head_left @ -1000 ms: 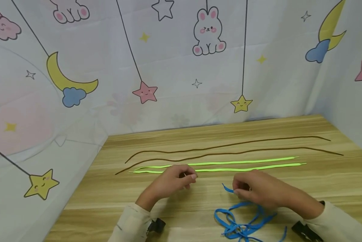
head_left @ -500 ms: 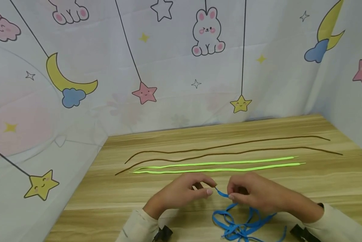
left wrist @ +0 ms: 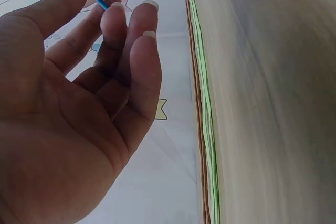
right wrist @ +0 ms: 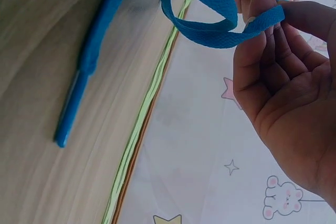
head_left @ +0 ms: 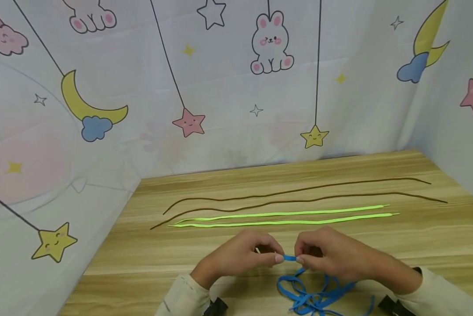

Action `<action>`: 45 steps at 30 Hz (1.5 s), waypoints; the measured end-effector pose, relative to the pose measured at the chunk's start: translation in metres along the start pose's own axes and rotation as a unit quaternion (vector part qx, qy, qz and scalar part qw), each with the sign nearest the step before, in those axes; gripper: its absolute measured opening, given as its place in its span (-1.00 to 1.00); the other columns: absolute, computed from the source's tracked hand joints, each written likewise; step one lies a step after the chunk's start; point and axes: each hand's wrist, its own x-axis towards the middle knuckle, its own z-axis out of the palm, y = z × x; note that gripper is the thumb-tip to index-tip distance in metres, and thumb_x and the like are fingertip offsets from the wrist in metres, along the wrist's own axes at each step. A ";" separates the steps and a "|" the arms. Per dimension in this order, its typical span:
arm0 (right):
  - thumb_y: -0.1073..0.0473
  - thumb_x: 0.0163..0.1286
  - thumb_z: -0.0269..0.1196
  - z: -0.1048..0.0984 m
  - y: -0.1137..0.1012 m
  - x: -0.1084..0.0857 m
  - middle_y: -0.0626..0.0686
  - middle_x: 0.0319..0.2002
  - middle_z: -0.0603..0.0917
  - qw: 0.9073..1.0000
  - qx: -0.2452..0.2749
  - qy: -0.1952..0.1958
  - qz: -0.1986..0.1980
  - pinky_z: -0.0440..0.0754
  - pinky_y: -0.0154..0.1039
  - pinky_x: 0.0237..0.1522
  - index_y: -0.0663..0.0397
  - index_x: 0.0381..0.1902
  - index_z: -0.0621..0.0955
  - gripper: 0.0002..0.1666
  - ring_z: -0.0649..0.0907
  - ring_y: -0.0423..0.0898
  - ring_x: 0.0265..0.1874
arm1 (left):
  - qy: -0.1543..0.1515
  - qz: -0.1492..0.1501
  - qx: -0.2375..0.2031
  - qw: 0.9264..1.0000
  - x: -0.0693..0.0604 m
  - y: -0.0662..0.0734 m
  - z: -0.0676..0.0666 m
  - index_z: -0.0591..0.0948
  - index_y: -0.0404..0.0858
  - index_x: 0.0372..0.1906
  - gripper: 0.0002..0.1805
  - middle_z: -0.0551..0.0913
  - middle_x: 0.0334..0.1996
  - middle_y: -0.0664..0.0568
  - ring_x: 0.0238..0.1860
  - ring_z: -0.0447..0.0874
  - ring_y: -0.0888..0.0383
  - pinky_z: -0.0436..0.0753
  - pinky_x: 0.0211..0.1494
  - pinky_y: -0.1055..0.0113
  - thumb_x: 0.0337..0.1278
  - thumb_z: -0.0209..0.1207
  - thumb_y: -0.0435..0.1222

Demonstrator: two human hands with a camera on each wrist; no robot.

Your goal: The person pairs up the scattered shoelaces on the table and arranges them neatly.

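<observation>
A flat blue shoelace (head_left: pixel 290 258) is stretched over the short gap between my two hands. My left hand (head_left: pixel 246 252) pinches it near one end between thumb and forefinger. Close by on the right, my right hand (head_left: pixel 331 254) pinches the same lace between thumb and fingers. The rest of the blue lace lies in a loose tangle on the table below the right hand. In the right wrist view a loop of the blue shoelace (right wrist: pixel 210 35) hangs from the fingers, and a tipped blue lace end (right wrist: pixel 73 103) shows nearer the camera.
Two bright green laces (head_left: pixel 283 223) lie stretched out side by side beyond my hands. Farther back are two thin brown laces (head_left: pixel 291 201). The wooden table (head_left: pixel 141 263) meets a white patterned curtain (head_left: pixel 228 145) at its back edge.
My left hand has moved right and slightly toward me, and now pinches the free end of the blue lace. The right hand has shifted a little left and down with the lace.
</observation>
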 end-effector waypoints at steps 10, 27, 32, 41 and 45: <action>0.10 0.57 0.16 0.000 -0.001 -0.001 -0.25 -0.40 0.60 1.000 0.000 -0.001 -0.002 0.60 -0.33 -0.44 -0.13 -0.21 0.59 -0.90 0.54 -0.35 -0.48 | 0.003 0.000 -0.016 1.000 0.000 0.001 0.002 0.74 -0.05 -0.18 -0.88 0.67 -0.27 0.25 -0.30 0.57 0.32 0.63 -0.19 0.36 0.36 0.26 -0.14; 0.14 0.56 0.17 0.001 -0.007 -0.001 -0.28 -0.42 0.60 1.000 -0.001 -0.001 -0.014 0.58 -0.36 -0.48 -0.16 -0.20 0.60 -0.91 0.51 -0.38 -0.50 | -0.021 0.011 -0.042 0.999 -0.001 0.010 0.004 0.74 -0.20 -0.13 -0.77 0.69 -0.28 0.26 -0.36 0.53 0.35 0.60 -0.26 0.43 0.44 0.18 -0.14; 0.17 0.56 0.17 -0.001 -0.008 -0.002 -0.20 -0.43 0.63 0.999 0.043 -0.008 -0.015 0.62 -0.32 -0.48 -0.11 -0.18 0.62 -0.91 0.55 -0.35 -0.50 | -0.013 0.016 -0.031 0.999 -0.002 0.010 0.003 0.73 -0.21 -0.21 -0.78 0.67 -0.35 0.24 -0.37 0.56 0.34 0.58 -0.29 0.43 0.45 0.17 -0.17; 0.20 0.56 0.16 -0.010 -0.003 -0.005 -0.11 -0.43 0.66 0.995 0.093 -0.025 0.020 0.67 -0.22 -0.46 -0.05 -0.11 0.67 -0.86 0.64 -0.21 -0.50 | 0.013 -0.029 -0.038 0.999 -0.006 0.012 -0.006 0.66 -0.14 -0.28 -0.79 0.72 -0.36 0.10 -0.31 0.68 0.22 0.66 -0.18 0.31 0.49 0.10 -0.19; 0.17 0.58 0.13 -0.013 -0.002 -0.004 -0.06 -0.41 0.66 0.992 0.112 -0.026 0.052 0.71 -0.16 -0.42 -0.01 -0.11 0.67 -0.84 0.67 -0.11 -0.48 | 0.033 -0.049 -0.058 0.997 -0.010 0.008 -0.013 0.63 -0.16 -0.27 -0.77 0.73 -0.34 0.04 -0.27 0.71 0.16 0.67 -0.16 0.26 0.53 0.02 -0.21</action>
